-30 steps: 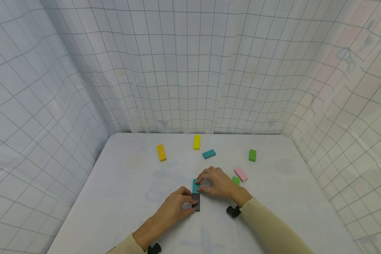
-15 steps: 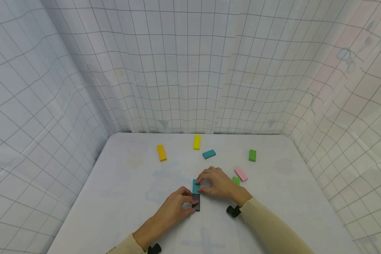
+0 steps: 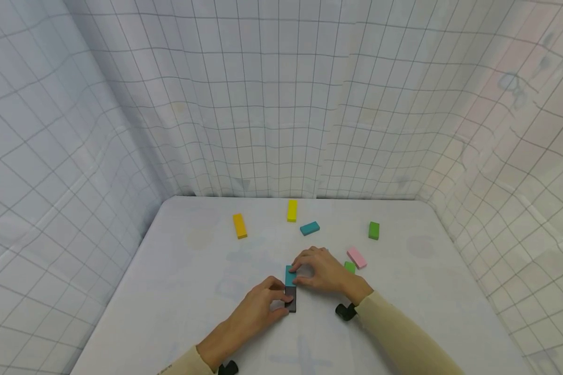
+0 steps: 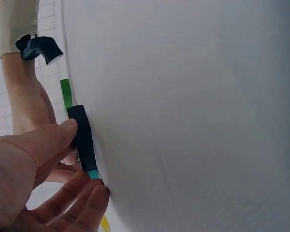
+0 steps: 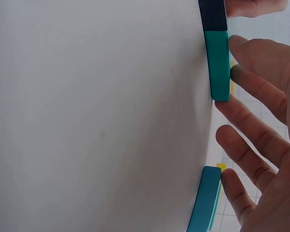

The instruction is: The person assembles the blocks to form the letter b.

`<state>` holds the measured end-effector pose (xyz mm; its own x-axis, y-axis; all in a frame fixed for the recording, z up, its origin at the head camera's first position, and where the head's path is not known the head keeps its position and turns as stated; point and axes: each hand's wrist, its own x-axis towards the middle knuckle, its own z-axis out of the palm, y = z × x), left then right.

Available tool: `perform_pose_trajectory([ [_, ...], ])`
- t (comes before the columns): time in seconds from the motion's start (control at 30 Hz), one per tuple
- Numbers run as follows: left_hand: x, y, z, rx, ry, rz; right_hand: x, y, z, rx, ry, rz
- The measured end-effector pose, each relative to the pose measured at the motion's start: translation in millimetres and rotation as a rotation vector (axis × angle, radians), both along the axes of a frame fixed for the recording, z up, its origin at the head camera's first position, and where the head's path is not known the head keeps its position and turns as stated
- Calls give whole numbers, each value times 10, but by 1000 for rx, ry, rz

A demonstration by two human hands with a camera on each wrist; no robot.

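In the head view a teal block [image 3: 290,276] and a black block [image 3: 291,306] lie end to end on the white table, their short ends touching. My left hand [image 3: 258,307] holds the black block, thumb near its close end and fingers toward the far end; the left wrist view shows the thumb on the black block [image 4: 83,137]. My right hand [image 3: 323,271] holds the teal block with curved fingers. Seen from the right wrist, thumb and index finger touch the side of the teal block [image 5: 217,65], with another finger at its end.
Farther back lie an orange block [image 3: 240,226], a yellow block [image 3: 292,211], another teal block [image 3: 309,228] and a green block [image 3: 374,230]. A pink block [image 3: 356,257] and a second green block [image 3: 350,267], partly hidden, sit beside my right wrist. Gridded white curtains [image 3: 281,104] enclose the table.
The whole head view has shifted very slightly. Both hands and the blocks keep their places relative to one another.
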<state>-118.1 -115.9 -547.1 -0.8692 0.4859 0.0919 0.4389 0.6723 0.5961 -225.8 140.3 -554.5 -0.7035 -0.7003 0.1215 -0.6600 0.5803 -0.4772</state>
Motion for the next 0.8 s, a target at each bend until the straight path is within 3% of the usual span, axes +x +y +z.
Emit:
perform_pose_trajectory([
  [0.8,18,-31,33,-45,37,-23,-67,-3,47,1,-2,39],
])
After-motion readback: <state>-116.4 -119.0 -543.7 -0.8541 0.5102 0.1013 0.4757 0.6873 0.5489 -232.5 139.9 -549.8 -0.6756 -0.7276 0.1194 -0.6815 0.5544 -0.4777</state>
